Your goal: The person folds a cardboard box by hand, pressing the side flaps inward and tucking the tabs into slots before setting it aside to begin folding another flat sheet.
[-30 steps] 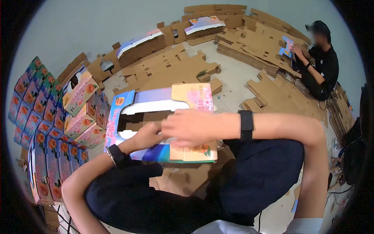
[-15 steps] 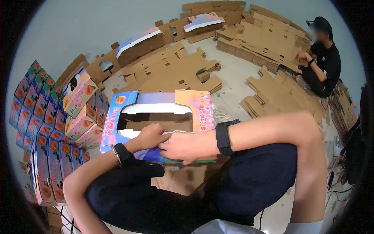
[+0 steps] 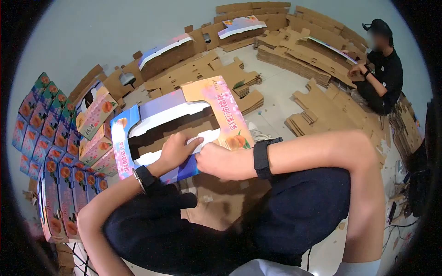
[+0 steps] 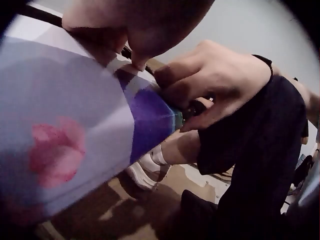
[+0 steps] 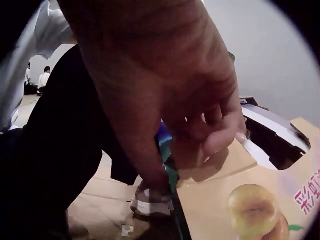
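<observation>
A printed peach carton (image 3: 230, 110) with a large cut-out window in its top sits slanted over the person's lap in the head view. The left hand (image 3: 177, 149) grips the near rim of that window, its thumb stretched to the right. Close beside it, the right hand (image 3: 223, 160) holds the carton's near edge with curled fingers. In the left wrist view, the purple corner panel (image 4: 150, 117) runs up to the right hand (image 4: 215, 82). Seen from the right wrist, the fingers (image 5: 222, 142) bend over the orange flap (image 5: 220, 172), and a peach print lies beside them.
Finished-looking peach boxes (image 3: 57, 133) are stacked at the left, with more boxes (image 3: 96, 115) beside them. Flat cardboard sheets (image 3: 198, 76) cover the floor ahead. Another person (image 3: 384, 78) sits at the right by a cardboard stack (image 3: 294, 62).
The carton has turned, its right side swinging away and upward, while both hands stay at its near edge. A printed sheet now shows on the stack beside the other person.
</observation>
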`<state>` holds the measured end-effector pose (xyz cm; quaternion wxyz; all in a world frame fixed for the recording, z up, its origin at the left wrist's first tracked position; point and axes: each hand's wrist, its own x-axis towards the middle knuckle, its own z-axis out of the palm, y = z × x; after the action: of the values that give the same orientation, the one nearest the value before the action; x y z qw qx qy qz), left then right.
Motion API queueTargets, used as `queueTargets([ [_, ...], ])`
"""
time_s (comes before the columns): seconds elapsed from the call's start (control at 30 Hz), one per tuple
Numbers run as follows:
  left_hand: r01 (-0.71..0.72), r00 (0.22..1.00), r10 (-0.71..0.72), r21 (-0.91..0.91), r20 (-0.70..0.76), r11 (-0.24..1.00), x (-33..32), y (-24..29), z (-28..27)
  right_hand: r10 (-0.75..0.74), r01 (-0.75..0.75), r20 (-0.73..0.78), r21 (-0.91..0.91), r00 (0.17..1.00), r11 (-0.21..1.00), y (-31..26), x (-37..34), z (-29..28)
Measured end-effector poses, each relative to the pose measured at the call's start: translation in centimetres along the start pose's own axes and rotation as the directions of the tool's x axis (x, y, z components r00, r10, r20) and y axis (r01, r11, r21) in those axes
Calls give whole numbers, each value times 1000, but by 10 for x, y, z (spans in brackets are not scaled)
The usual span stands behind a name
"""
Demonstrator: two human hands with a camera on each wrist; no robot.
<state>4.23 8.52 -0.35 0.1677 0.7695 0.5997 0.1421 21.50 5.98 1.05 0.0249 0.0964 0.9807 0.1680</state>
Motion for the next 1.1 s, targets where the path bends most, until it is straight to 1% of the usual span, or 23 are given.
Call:
queueTargets([
  [0.07, 4, 1000, -4, -5, -30, 1000, -2, -1, -2, 19, -20, 70, 12, 997, 1000, 2, -1, -11],
  [0.1, 6, 998, -6, -14, -59, 1000, -1, 0, -2, 19, -19, 70, 10, 997, 1000, 5, -2, -7],
  [0.17, 24, 998, -26, -38, -58, 999, -3, -2, -4, 43, -45, -122, -10, 992, 999, 10, -5, 2],
  [0.23, 41, 998, -44, -58, -54, 998, -2, -2, -6, 38, -40, -112, -22, 993, 999, 11, -8, 5],
  [0.27, 42, 998, -44, -47, -44, 998, -3, -3, -7, 39, -45, -88, -61, 995, 997, 9, -7, 7],
  [0.3, 44, 998, -45, -35, -34, 998, -5, -4, -8, 41, -48, -66, -102, 997, 994, 8, -7, 5],
  [0.43, 43, 999, -44, -27, -24, 999, -7, -6, -11, 55, -59, -31, -159, 998, 986, 8, -5, -6],
  [0.5, -19, 999, 17, -85, -28, 996, -4, -15, -6, 71, -70, -28, 36, 997, 997, 11, 0, -12],
  [0.53, -18, 999, 15, -86, -29, 996, -3, -19, -4, 70, -69, -28, 36, 997, 997, 10, 1, -13],
  [0.6, -96, 995, 98, -158, 4, 983, 0, -29, 1, 112, -99, -102, 119, 989, 988, 5, 1, -17],
  [0.63, -98, 995, 99, -157, 3, 983, 1, -35, 5, 113, -100, -102, 118, 988, 988, 4, 0, -18],
  [0.67, -159, 987, 151, -188, -54, 969, 2, -40, 10, 141, -128, -107, 119, 984, 985, 4, -2, -19],
  [0.7, -220, 973, 200, -215, -113, 951, -1, -22, 2, 167, -154, -112, 120, 979, 981, 3, -4, -18],
  [0.73, -220, 973, 199, -216, -114, 951, -1, -18, -1, 167, -153, -112, 119, 980, 981, 3, -5, -13],
  [0.77, -140, 989, 129, -211, -68, 967, 2, -30, 3, 172, -147, -187, 139, 967, 979, 3, -6, -7],
  [0.8, -59, 998, 56, -202, -21, 978, 1, -22, -3, 178, -140, -262, 159, 948, 977, 4, -8, -5],
  [0.83, -58, 998, 55, -202, -21, 978, 1, -21, -3, 178, -139, -263, 160, 948, 977, 5, -9, -4],
  [0.9, -24, 999, 21, -162, -25, 987, 0, -25, -2, 160, -116, -191, 225, 968, 967, 7, -10, -3],
  [0.93, -23, 1000, 19, -162, -24, 987, -1, -24, -3, 160, -115, -191, 228, 968, 967, 7, -9, -4],
  [1.0, 39, 999, -40, -102, -1, 994, -3, -21, -3, 147, -107, -152, 243, 977, 964, 6, -7, -6],
  [1.03, 38, 999, -38, -101, -1, 994, -3, -24, -3, 149, -109, -152, 244, 977, 964, 5, -6, -8],
  [1.1, -42, 999, 40, -140, -14, 989, -2, -32, 3, 218, -184, -176, 190, 960, 964, 5, -3, -14],
])
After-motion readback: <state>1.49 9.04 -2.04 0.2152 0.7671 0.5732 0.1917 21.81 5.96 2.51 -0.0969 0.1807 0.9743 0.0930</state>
